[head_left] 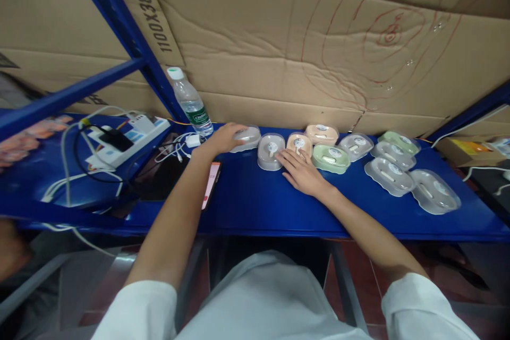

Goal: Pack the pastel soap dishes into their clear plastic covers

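Blue shelf: left hand grips a clear case; right hand lies flat, empty.

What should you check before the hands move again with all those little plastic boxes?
1. Left hand has hold of the clear box at the row's left end: ok, its fingers rest on it.
2. Right hand is on a box: cannot tell, its fingers reach the peach box and the clear one beside it.
3. Lids closed: cannot tell, too small.
4. Water bottle upright and capped: ok.
5. Phone clear of the left forearm: not ok, the arm passes over it.
6. Cables away from the boxes: ok, they lie to the left.
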A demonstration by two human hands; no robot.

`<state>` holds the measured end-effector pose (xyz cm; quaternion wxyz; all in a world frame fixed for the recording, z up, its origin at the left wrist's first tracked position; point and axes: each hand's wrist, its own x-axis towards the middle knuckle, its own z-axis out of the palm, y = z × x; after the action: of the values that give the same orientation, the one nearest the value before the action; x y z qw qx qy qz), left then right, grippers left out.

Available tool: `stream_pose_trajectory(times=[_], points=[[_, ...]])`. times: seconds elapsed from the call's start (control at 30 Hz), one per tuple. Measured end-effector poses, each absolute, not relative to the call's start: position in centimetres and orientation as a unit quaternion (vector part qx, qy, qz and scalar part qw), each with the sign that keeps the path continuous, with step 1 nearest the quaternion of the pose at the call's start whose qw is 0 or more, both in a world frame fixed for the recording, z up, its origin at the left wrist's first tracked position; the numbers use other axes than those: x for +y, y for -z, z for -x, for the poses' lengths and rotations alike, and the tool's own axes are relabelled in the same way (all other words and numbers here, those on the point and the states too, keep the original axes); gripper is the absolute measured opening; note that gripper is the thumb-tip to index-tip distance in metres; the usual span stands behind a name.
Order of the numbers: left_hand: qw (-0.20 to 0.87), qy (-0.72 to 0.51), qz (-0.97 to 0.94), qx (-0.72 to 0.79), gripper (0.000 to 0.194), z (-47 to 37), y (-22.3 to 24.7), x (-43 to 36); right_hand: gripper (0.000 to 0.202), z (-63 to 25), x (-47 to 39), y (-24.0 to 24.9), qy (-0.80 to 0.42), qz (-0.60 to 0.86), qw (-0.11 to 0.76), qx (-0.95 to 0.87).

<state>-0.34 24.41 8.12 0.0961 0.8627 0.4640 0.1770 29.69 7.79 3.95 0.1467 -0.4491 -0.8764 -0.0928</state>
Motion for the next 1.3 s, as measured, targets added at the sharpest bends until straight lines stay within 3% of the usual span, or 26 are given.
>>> stream_pose_trajectory(times=[0.3, 0.6, 1.0, 1.17, 1.23, 1.3], points=[[0.017, -0.158, -0.849, 0.503, 0.043, -0.5, -8.1, 21.5, 0.061, -30.0, 7.8, -3.8, 0.079, 0.449, 0.153, -0.877], [0.02, -0.07, -0.861, 0.503, 0.04, -0.9, -7.0, 20.2, 0.061, -29.9, 7.7, -4.2, 0.061, 0.454, 0.145, -0.877], [0.013, -0.192, -0.819, 0.54, 0.045, -2.4, -8.1, 20.0, 0.061, -29.4, 7.1, -4.8, 0.068, 0.404, 0.169, -0.897], [0.096, -0.207, -0.844, 0.485, 0.042, -3.2, -8.2, 15.9, 0.053, -28.2, 6.5, -5.2, 0.061, 0.358, 0.18, -0.914], [0.138, -0.189, -0.862, 0.45, 0.048, -3.2, -7.9, 14.0, 0.047, -27.8, 6.9, -5.5, 0.068, 0.356, 0.178, -0.915], [0.179, -0.168, -0.875, 0.417, 0.067, -3.0, -7.5, 12.6, 0.048, -27.4, 7.8, -5.8, 0.064, 0.36, 0.175, -0.914]])
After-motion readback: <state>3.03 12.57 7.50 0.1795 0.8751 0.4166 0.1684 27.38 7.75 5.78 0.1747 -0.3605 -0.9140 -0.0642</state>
